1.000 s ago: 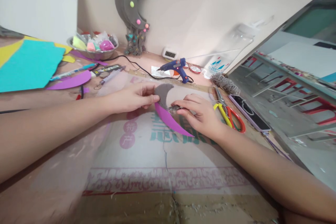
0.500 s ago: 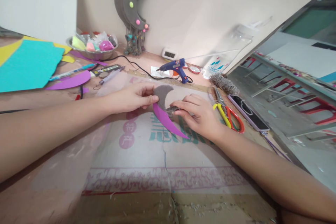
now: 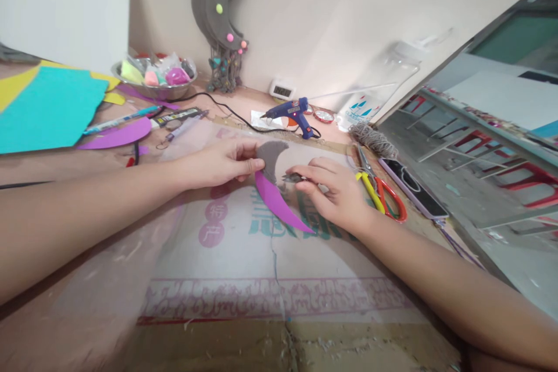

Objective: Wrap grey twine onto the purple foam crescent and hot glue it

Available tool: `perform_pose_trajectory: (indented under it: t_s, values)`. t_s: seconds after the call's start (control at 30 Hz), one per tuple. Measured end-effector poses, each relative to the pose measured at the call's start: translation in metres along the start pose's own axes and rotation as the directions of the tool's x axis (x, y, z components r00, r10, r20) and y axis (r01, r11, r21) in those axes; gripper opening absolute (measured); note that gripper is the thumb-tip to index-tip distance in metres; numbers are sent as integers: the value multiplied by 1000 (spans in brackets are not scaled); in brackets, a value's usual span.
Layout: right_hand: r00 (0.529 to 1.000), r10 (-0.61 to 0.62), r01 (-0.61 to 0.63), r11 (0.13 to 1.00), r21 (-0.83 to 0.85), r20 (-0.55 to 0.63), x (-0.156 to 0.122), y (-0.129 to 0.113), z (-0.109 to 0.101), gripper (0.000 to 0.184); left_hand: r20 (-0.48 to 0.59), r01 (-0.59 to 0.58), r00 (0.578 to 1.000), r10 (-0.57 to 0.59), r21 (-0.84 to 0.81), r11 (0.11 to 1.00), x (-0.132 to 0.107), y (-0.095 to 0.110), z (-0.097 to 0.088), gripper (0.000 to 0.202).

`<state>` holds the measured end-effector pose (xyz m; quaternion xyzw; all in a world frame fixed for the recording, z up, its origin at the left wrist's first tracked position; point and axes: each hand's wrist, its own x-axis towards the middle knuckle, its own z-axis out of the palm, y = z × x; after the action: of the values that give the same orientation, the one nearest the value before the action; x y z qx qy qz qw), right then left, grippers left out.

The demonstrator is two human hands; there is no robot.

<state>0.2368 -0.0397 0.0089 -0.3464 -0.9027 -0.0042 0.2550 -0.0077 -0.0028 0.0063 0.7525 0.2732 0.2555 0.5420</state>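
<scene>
Plainly, one printed cardboard sheet (image 3: pixel 209 302) lies nearest us, its lettering partly covered. Over its middle we find one purple crescent (image 3: pixel 281 206), its far part faced in grey; the left hand (image 3: pixel 235 163) grips that far part between thumb and fingers, hiding some of its left edge. The right hand (image 3: pixel 329 189) pinches one small dark item (image 3: pixel 293 177), largely hidden; we cannot identify it, nor tell whether it touches the crescent. To the right we count one phone (image 3: pixel 429 200) and one cord bundle (image 3: pixel 375 138). Farther stand one blue glue gun (image 3: pixel 285 110), one metal bowl (image 3: pixel 161 92) with overlapping, uncountable contents, and one grey moon ornament (image 3: pixel 211 3), cut off above.
</scene>
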Motion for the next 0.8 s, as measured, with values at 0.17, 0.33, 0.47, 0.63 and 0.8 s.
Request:
perform_pose_trajectory:
  t_s: [0.17,0.33,0.47,0.63,0.8]
  values:
    - [1000,-26,26,1000,1,10,0,1,1,26,5,42,999,-42,-20,999,-1,1,1,8]
    - [998,-55,57,997,-61,33,2,-1,1,27,7,51,999,-51,-46,998,0,2,1,8]
    - [998,-56,58,997,-60,40,2,-2,1,27,8,39,999,-39,-46,998,0,0,1,8]
    - [997,-60,63,995,-75,40,3,-3,1,27,3,11,1000,-11,-40,999,1,-1,0,8]
    - [996,-80,83,991,-101,30,3,-3,1,27,0,44,999,-44,-54,998,0,3,1,5]
